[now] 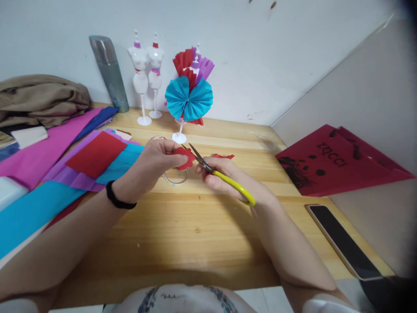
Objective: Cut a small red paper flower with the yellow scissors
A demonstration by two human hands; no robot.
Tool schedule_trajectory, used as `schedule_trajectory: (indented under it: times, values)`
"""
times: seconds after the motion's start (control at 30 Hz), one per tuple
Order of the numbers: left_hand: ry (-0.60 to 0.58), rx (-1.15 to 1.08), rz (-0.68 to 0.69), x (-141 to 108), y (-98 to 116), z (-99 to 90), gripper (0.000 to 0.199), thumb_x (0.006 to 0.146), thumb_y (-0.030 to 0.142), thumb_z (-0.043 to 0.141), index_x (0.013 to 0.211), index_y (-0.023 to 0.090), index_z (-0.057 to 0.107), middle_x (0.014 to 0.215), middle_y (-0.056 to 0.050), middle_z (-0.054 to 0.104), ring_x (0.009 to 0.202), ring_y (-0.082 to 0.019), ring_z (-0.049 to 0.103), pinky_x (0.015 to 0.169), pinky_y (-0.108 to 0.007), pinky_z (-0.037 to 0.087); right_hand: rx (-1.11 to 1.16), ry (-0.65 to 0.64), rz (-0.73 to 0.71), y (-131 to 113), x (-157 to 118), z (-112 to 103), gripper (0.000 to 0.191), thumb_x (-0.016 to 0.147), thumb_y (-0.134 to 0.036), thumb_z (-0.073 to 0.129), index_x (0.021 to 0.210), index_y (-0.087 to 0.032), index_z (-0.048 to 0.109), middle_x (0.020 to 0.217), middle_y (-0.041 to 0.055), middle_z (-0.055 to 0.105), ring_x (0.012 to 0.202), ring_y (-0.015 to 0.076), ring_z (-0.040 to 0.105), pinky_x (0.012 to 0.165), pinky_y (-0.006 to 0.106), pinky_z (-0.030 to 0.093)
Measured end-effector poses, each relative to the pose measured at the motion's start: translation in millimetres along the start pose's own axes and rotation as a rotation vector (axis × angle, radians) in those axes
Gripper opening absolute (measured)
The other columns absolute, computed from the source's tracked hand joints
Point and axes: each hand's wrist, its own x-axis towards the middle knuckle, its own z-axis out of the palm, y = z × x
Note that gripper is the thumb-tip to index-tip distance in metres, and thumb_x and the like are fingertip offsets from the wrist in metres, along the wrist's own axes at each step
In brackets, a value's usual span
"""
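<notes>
Between thumb and fingers, my left hand (159,158) pinches a small red paper flower (184,158) with a scalloped edge. My right hand (221,174) is closed around yellow-handled scissors (236,188), whose metal blades are parted and point at the flower's right side. Under the flower, a ring-shaped roll (176,179) lies on the table, partly hidden. A red paper scrap (224,156) rests just beyond my right hand. Behind them stands a small white mannequin dressed in folded paper, with a blue pleated fan (189,99) in front and red and purple pleats above.
Two bare white mannequins (140,82) and a grey-green bottle (112,76) stand along the wall. Left lie coloured paper sheets (97,153) and a brown cloth (42,98). On the right are a red paper bag (339,169) and a phone (343,241) on the wooden table (195,248).
</notes>
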Motion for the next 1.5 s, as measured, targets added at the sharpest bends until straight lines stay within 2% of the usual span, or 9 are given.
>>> schedule_trajectory:
  times: [0.3,0.9,1.23,1.37,1.5]
  values:
    - [-0.001,0.035,-0.003,0.8,-0.1,-2.3,0.009,0.059,0.022,0.078,0.054,0.016,0.074,0.056,-0.001,0.063,0.056,-0.011,0.051,0.054,-0.026,0.036,0.009,0.043,-0.007,1.7,0.9,2.9,0.06,0.084,-0.08,0.064,0.082,-0.02,0.063,0.073,0.0014,0.053,0.067,0.0174,0.046,0.061,0.031,0.037]
    - [-0.049,0.016,-0.015,2.3,-2.9,-4.6,0.008,0.061,0.018,0.074,0.052,0.018,0.075,0.056,-0.003,0.067,0.058,-0.014,0.055,0.056,-0.027,0.041,0.007,0.004,-0.018,1.4,1.7,4.1,0.063,0.086,-0.081,0.062,0.076,-0.02,0.057,0.071,-0.0009,0.046,0.065,0.0146,0.039,0.055,0.028,0.031]
    - [-0.061,-0.04,-0.024,1.7,-2.0,-5.2,0.007,0.062,0.019,0.077,0.056,0.017,0.076,0.058,-0.003,0.068,0.059,-0.014,0.057,0.058,-0.027,0.043,0.01,0.022,-0.003,-0.9,0.5,1.8,0.061,0.085,-0.08,0.063,0.08,-0.02,0.061,0.073,0.0006,0.052,0.067,0.0163,0.043,0.058,0.03,0.034]
    - [-0.023,-0.109,-0.005,0.0,-1.8,-0.5,0.009,0.064,0.022,0.08,0.057,0.016,0.076,0.061,-0.003,0.069,0.059,-0.013,0.058,0.059,-0.026,0.045,0.113,0.081,-0.025,-1.0,3.0,8.2,0.059,0.086,-0.079,0.064,0.084,-0.02,0.061,0.074,0.0002,0.054,0.066,0.0157,0.045,0.058,0.029,0.037]
    - [0.026,-0.267,-0.029,-0.1,-13.2,6.0,0.014,0.063,0.027,0.086,0.063,0.016,0.077,0.065,-0.004,0.073,0.063,-0.015,0.065,0.063,-0.028,0.052,0.302,0.128,-0.045,6.4,8.4,25.3,0.06,0.087,-0.082,0.061,0.088,-0.021,0.059,0.073,0.0002,0.055,0.063,0.0161,0.05,0.055,0.03,0.041]
